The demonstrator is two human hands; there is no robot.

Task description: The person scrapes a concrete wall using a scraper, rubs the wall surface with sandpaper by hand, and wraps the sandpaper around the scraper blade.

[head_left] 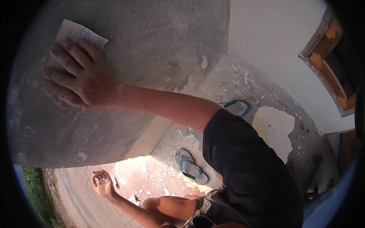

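My right hand [81, 76] lies palm-down with its fingers spread over a sheet of sandpaper [81, 33], pressing it on the grey wall surface [163, 41]. Blue print shows on the pale back of the sheet; its grit side is hidden. The wall is scuffed, with several bare or chipped spots. Lower in the view, my left hand [102, 184] rests in the air near my bent knee, palm turned up, fingers loosely curled and apart. Nothing is in it.
Flip-flops with green straps, one [192, 167] nearer and one [240, 108] beyond my arm, lie among peeled paint flakes [273, 129]. A wooden frame [330, 60] stands out at right. Paving [80, 190] and green plants [34, 193] are at lower left.
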